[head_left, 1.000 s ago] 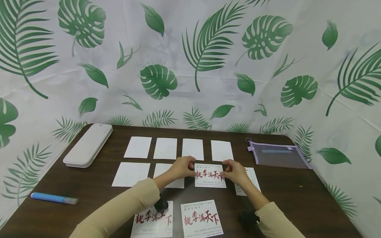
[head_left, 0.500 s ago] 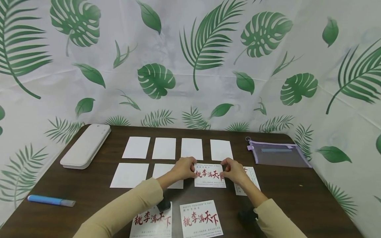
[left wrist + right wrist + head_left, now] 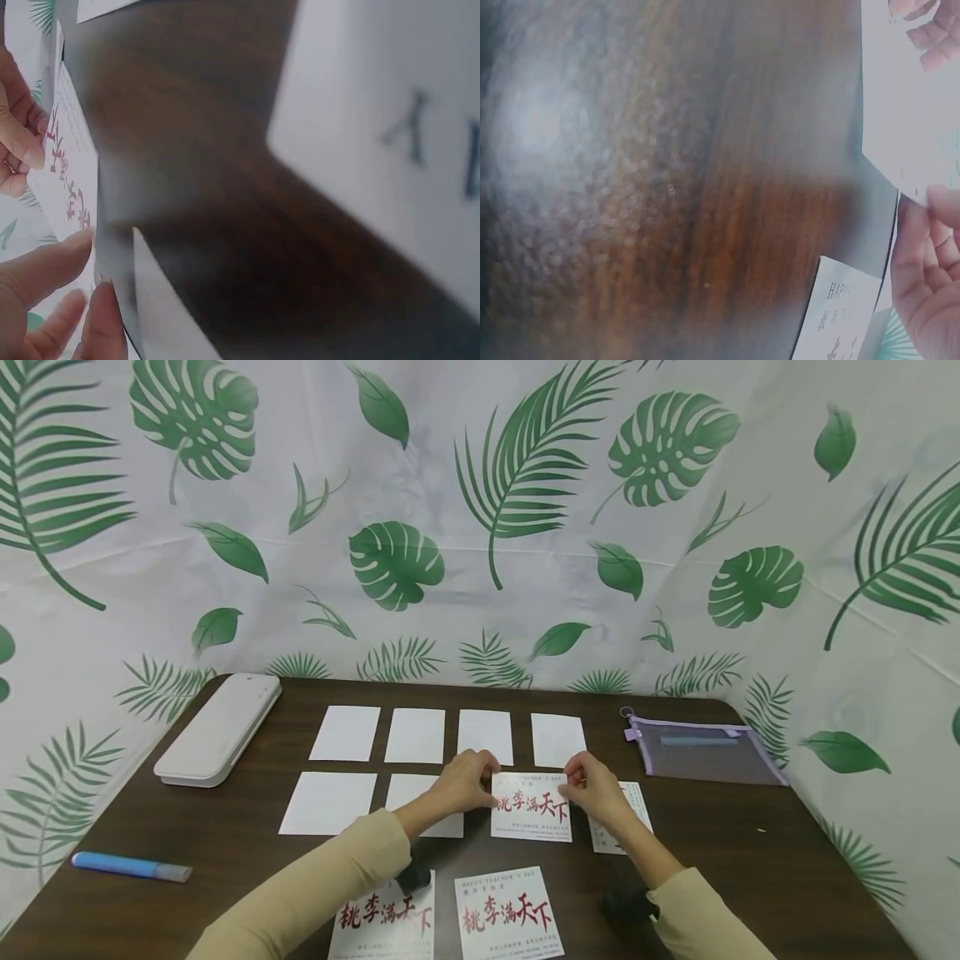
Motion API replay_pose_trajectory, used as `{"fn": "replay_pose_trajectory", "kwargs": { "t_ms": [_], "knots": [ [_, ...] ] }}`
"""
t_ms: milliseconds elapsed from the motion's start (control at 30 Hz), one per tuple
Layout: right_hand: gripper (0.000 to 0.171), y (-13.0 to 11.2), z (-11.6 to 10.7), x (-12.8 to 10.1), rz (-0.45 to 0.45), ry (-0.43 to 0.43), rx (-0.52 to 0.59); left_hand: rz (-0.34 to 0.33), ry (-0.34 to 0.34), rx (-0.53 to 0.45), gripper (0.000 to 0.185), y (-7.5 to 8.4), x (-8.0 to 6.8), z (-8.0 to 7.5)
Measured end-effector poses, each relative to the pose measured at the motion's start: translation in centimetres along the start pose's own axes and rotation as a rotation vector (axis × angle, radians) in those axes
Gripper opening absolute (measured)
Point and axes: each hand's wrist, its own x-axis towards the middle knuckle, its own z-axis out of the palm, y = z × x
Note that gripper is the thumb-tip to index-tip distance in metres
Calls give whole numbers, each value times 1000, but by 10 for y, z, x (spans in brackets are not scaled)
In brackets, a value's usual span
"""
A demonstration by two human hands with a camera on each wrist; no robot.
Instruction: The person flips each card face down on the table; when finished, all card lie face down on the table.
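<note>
My left hand (image 3: 463, 783) & right hand (image 3: 590, 787) pinch printed card (image 3: 531, 810) at top corners; thin, light, bendy — hold by edges.

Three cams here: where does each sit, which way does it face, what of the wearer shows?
Head: worn high, faces forward and down over the table; shows both sleeved forearms, the left hand and right hand pinching the printed card.
Left wrist: low by the tabletop, faces across it; shows left fingertips at the card's edge.
Right wrist: low, blurred, faces the wood; shows right fingers on the card.
Shared: the wrist views both show the held card and the opposite hand's fingers.
</note>
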Motion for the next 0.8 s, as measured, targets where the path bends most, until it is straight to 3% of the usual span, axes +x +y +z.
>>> {"fn": "replay_pose_trajectory", "kwargs": {
  "t_ms": [133, 333, 467, 533, 633, 733, 800],
  "knots": [
    [24, 1, -2, 0, 65, -38, 210, -9, 15, -186, 37, 0, 0, -4],
    [26, -1, -2, -1, 128, -61, 403, -194, -25, -612, 29, -2, -2, -9],
    [28, -4, 0, -2, 150, -53, 468, -258, -24, -710, 28, -3, -3, -14],
    [29, -8, 2, -3, 144, -21, 461, -271, -17, -729, 28, -3, -4, -17],
    [25, -18, 7, -5, 78, 110, 357, -294, 4, -756, 26, -3, -4, -22],
    [19, -32, 16, -9, -52, 240, 176, -297, 45, -770, 24, -3, -5, -25],
    [16, -42, 25, -12, -155, 266, 79, -282, 75, -775, 22, -2, -5, -25]
  ]
}}
